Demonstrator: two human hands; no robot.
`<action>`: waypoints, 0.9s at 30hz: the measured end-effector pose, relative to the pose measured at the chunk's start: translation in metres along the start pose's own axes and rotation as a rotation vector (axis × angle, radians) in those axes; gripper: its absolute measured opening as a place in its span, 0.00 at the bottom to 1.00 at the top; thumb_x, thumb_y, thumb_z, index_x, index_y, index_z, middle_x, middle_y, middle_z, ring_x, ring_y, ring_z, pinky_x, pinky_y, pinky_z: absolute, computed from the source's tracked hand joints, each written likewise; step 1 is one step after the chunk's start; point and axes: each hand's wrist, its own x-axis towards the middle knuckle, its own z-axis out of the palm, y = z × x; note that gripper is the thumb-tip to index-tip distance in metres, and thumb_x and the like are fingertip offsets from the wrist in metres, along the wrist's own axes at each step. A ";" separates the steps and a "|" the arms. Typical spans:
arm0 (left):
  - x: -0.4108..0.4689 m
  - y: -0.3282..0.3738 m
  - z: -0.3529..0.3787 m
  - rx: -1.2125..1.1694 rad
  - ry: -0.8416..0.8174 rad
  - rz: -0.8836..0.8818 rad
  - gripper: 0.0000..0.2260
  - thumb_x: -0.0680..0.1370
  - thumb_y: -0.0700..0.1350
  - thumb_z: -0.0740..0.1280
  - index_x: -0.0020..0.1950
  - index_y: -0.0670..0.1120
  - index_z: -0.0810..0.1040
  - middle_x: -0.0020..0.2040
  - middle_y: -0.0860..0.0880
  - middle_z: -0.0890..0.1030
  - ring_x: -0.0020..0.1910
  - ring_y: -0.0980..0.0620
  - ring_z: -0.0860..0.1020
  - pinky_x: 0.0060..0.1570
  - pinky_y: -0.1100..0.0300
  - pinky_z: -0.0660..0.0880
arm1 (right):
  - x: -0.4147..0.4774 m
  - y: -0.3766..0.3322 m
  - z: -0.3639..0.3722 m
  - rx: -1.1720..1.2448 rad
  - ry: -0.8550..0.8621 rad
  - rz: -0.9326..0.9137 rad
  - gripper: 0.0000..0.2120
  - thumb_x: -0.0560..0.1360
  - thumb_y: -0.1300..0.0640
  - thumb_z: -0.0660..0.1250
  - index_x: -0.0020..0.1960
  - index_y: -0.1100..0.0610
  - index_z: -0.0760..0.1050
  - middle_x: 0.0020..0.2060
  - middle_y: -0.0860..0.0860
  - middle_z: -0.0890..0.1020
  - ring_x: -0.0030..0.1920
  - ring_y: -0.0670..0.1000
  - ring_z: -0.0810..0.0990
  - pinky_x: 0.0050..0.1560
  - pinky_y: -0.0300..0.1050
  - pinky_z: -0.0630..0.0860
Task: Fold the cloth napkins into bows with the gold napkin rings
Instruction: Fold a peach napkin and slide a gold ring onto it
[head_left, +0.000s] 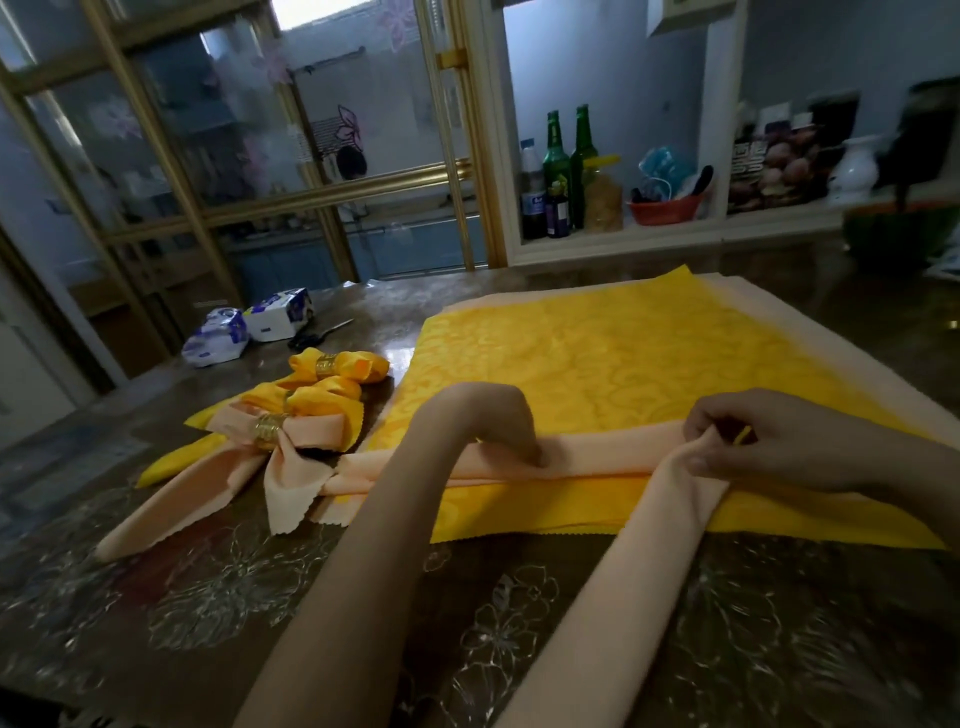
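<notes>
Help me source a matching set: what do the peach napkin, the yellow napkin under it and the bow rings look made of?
Peach napkin: matte woven cloth, soft folds. Yellow napkin: sheeny damask-like fabric, tonal swirls. Rings: shiny gold, probably metal, possibly plastic.

A single head-worn wide-angle view looks forward and down, close over the table (218, 597).
</notes>
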 end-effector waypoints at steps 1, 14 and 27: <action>0.001 -0.003 -0.001 -0.004 0.020 0.000 0.20 0.77 0.53 0.65 0.64 0.42 0.75 0.62 0.46 0.76 0.59 0.46 0.74 0.49 0.57 0.70 | 0.000 0.003 -0.001 -0.001 0.049 0.010 0.03 0.74 0.54 0.68 0.44 0.49 0.75 0.44 0.48 0.77 0.46 0.47 0.74 0.46 0.43 0.72; 0.025 -0.006 0.014 -0.022 0.423 -0.086 0.14 0.75 0.54 0.67 0.51 0.44 0.80 0.50 0.46 0.79 0.48 0.47 0.77 0.44 0.56 0.74 | 0.007 0.002 0.014 -0.285 0.232 0.011 0.11 0.76 0.59 0.65 0.56 0.51 0.79 0.45 0.46 0.65 0.49 0.46 0.67 0.49 0.40 0.68; -0.012 0.016 -0.009 -1.002 0.138 -0.081 0.08 0.77 0.41 0.63 0.53 0.39 0.77 0.45 0.39 0.79 0.34 0.47 0.76 0.32 0.59 0.71 | 0.008 0.004 0.014 -0.240 0.217 -0.018 0.11 0.75 0.61 0.65 0.54 0.52 0.80 0.41 0.42 0.63 0.45 0.46 0.69 0.41 0.35 0.65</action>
